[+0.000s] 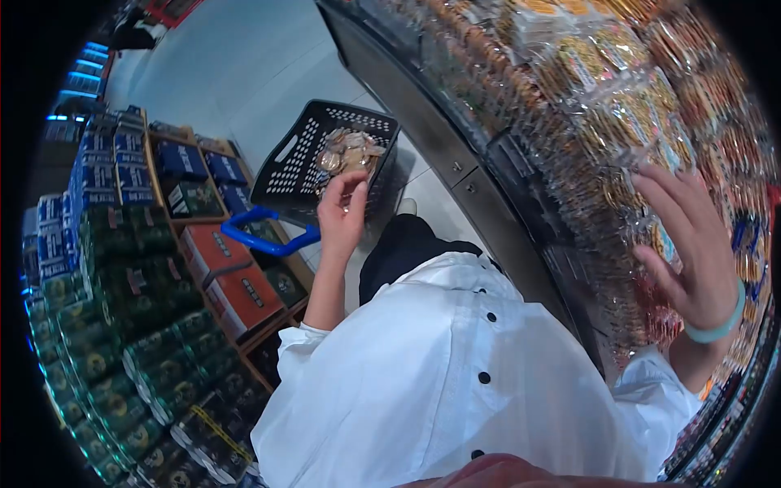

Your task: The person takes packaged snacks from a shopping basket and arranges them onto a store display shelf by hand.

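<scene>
My left hand (342, 215) is over the near edge of a dark perforated shopping basket (281, 175), its thumb and fingers apart and nothing visible between them. Small wrapped packets (351, 154) lie inside the basket, and its blue handle (268, 232) hangs out toward me. On the right, my right hand (687, 244), with a pale green band at the wrist, reaches over the packed shelf with fingers spread. Its fingertips are beside clear-wrapped snack packets (626, 187); I see nothing held in it.
Stacked green can packs (130, 260), blue packs (102, 167) and orange boxes (236, 281) stand on the left. A metal shelf base (431, 130) runs between the basket and the snack packets. Pale floor tiles (244, 57) show beyond the basket.
</scene>
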### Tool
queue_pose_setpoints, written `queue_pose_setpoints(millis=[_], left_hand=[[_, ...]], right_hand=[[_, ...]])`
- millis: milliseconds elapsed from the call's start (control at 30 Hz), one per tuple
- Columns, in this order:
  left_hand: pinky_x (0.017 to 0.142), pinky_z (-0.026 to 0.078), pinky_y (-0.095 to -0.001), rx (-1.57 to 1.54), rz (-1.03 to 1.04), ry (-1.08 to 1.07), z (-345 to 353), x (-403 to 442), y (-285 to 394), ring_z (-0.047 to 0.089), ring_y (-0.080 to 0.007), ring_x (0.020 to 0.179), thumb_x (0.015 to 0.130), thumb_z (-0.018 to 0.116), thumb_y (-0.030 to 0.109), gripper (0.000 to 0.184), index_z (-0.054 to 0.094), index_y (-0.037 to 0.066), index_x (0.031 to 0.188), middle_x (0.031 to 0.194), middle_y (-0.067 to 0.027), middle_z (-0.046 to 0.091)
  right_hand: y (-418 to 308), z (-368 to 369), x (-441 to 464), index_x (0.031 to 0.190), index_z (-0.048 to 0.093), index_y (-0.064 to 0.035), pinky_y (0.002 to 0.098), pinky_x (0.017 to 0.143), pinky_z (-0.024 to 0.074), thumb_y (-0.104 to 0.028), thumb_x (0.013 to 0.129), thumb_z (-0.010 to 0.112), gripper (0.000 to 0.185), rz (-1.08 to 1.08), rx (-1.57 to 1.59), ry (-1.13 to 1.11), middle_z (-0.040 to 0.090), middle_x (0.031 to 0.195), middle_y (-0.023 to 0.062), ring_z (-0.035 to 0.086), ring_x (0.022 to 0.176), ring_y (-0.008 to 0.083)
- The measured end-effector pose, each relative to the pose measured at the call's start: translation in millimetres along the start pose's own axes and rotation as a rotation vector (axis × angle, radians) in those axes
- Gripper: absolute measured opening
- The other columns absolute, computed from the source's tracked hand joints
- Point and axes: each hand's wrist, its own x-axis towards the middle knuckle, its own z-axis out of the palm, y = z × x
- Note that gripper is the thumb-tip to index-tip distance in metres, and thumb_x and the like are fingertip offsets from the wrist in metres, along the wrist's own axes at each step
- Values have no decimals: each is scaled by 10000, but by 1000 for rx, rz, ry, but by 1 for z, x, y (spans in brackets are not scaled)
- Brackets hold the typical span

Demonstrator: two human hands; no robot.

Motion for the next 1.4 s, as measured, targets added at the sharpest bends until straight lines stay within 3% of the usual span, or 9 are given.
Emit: queue_pose_setpoints(millis=[233,433,667,700,767,900,1000,1033,1400], left_hand=[[961,400,-419,909,371,354,-119,25,1,553,-321,1094,823,655,130,271,611,50,1078,1138,-141,603],[1072,303,-486,1431,-190,510,-214,27,-70,362,-415,1292,794,699,316,630,473,57,1322,1384,-231,389],[1099,289,-441,659,-533,587,-261,23,-153,354,-409,1308,818,667,219,630,399,70,1368,1390,-224,387],[965,452,-426,715,-489,630,-265,24,-166,518,-351,1174,858,592,80,512,426,89,1343,1347,-200,438],[785,520,-362,357,-528,685,-261,33,-144,594,-268,1028,872,521,-3,471,440,92,1326,1318,-170,461],[508,509,-244,98,-447,794,-261,52,-142,634,-129,801,879,420,-117,473,461,94,1301,1253,-113,501],[544,520,-256,70,-454,841,-257,55,-134,625,-143,833,883,437,-103,455,468,88,1295,1196,-99,534],[546,520,-255,50,-452,852,-255,55,-135,623,-142,837,883,439,-103,453,471,87,1293,1185,-100,540],[584,534,-236,97,-512,955,-228,86,-114,612,-125,860,904,458,-88,430,477,80,1300,1170,-97,543]], right_hand=[[-50,28,13,1234,554,9,459,1001,409,-238,764,712,553,-101,578,-220,595,1180,186,562,1082,380],[-52,180,99,1242,542,43,346,907,482,-147,839,677,465,171,1162,-69,650,1101,164,639,996,250],[-72,427,243,1146,574,-26,302,714,555,-203,926,612,285,1058,1809,-126,669,1015,127,674,838,200],[-78,449,259,1137,575,-25,304,695,551,-207,918,621,288,1146,1784,-170,669,1012,129,673,830,202],[-92,486,281,1119,578,-24,307,657,544,-215,903,639,295,1319,1724,-266,669,1004,134,671,814,206],[-119,529,323,1314,445,30,325,712,520,-251,861,666,578,935,1091,-321,654,1049,184,664,879,235],[-128,523,347,1371,354,66,355,854,494,-294,849,670,709,864,931,-303,637,1086,216,634,1009,288],[-125,508,360,1414,278,68,396,1054,386,-404,837,642,829,886,1017,-445,496,1317,305,490,1253,377],[-123,598,455,1420,313,40,404,1068,335,-439,844,634,815,1095,1157,-660,409,1433,222,393,1324,365]])
